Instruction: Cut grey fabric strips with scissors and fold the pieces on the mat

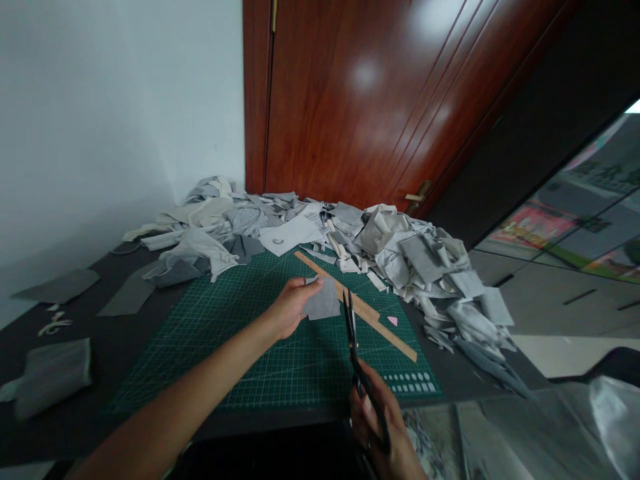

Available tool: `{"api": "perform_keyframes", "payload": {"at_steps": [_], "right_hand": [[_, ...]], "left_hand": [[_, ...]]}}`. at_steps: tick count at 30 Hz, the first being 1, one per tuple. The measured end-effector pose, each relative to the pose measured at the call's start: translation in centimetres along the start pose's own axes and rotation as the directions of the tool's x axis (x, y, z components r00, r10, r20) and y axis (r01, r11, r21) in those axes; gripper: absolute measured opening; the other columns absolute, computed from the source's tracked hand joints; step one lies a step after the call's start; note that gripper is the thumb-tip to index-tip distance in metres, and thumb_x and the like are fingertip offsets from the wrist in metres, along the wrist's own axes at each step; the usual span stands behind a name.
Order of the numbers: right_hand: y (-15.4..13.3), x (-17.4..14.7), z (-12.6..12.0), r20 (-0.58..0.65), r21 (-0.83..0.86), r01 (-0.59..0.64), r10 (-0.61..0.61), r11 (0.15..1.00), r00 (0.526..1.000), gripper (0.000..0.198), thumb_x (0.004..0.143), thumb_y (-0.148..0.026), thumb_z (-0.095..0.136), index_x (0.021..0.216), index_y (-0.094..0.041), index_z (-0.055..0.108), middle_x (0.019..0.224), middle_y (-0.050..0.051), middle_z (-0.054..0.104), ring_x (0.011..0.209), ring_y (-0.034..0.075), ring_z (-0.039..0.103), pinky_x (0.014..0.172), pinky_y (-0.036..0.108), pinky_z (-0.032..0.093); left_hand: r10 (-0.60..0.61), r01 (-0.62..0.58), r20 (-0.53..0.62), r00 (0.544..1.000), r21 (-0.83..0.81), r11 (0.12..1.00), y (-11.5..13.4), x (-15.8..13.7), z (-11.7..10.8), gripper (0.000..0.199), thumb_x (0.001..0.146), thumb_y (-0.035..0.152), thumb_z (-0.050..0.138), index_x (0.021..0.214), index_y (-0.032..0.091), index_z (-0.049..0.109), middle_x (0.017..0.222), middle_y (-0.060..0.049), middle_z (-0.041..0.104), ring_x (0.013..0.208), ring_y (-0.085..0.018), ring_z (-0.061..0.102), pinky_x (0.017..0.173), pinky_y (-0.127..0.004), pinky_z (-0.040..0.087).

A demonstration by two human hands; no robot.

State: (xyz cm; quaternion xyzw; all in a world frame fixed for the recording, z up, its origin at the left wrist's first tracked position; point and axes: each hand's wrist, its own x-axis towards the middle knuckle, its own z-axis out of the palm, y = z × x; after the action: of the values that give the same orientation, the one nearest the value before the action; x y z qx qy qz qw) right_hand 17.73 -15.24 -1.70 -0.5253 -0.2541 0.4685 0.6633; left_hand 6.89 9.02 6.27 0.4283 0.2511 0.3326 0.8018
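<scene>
My left hand (293, 308) pinches a small grey piece of fabric (324, 300) by its left edge, above the green cutting mat (225, 360). In my right hand (383, 420) is a pair of black scissors (354, 347), fingers wrapped around the handles. The blades point away from me and stand slightly apart, to the right of the fabric and not touching it. Beneath the fabric and blades, a wooden ruler (400, 343) lies diagonally on the mat. A small pink piece (393, 321), perhaps tailor's chalk, rests right of the ruler.
Heaps of grey and white fabric scraps (395, 247) line the table's back and right side. More cloth (190, 257) is piled at the back left. A folded grey cloth (55, 373) lies front left. Behind the table stand a wooden door (350, 100) and a white wall (125, 100).
</scene>
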Motion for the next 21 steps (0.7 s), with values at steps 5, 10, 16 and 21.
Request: {"api": "perform_keyframes", "payload": {"at_steps": [5,10,16,21], "right_hand": [[-0.02,-0.41,0.02,0.044,-0.052,-0.017,0.019,0.998,0.999,0.067,0.079,-0.062,0.082,0.138,-0.036,0.064,0.082,0.002,0.064,0.057,0.016,0.054,0.052,0.028,0.047],[-0.11,-0.22,-0.14,0.074,-0.076,-0.013,0.018,0.997,0.997,0.071,0.076,-0.065,0.082,0.138,-0.036,0.064,0.087,0.005,0.069,0.074,0.024,0.065,0.064,0.036,0.057],[0.0,-0.48,0.46,-0.053,-0.09,0.019,-0.023,0.996,0.998,0.062,0.073,-0.062,0.086,0.129,-0.037,0.072,0.116,0.007,0.073,0.107,0.029,0.066,0.089,0.041,0.057],[0.75,-0.71,0.61,-0.108,-0.058,0.016,-0.022,0.998,0.994,0.061,0.072,-0.059,0.088,0.128,-0.038,0.073,0.128,0.006,0.072,0.115,0.028,0.064,0.093,0.038,0.056]], "left_hand": [[0.028,-0.028,-0.019,0.999,0.035,0.999,-0.48,0.0,0.23,0.033,0.077,0.045,0.085,0.088,0.013,0.079,0.074,-0.007,0.075,0.067,-0.02,0.07,0.063,-0.029,0.049],[0.077,-0.077,-0.004,0.997,0.042,0.996,-0.65,0.11,0.23,0.035,0.074,0.046,0.087,0.083,0.014,0.079,0.069,-0.006,0.074,0.068,-0.021,0.068,0.064,-0.029,0.048],[0.052,-0.049,-0.047,0.998,0.066,0.997,-0.68,0.33,-0.07,0.036,0.072,0.049,0.087,0.08,0.015,0.077,0.067,-0.005,0.072,0.062,-0.018,0.064,0.058,-0.026,0.044],[0.068,-0.066,-0.035,0.997,0.062,0.996,-0.85,0.48,-0.22,0.036,0.072,0.049,0.088,0.077,0.015,0.076,0.064,-0.004,0.07,0.058,-0.016,0.061,0.055,-0.026,0.041]]}}
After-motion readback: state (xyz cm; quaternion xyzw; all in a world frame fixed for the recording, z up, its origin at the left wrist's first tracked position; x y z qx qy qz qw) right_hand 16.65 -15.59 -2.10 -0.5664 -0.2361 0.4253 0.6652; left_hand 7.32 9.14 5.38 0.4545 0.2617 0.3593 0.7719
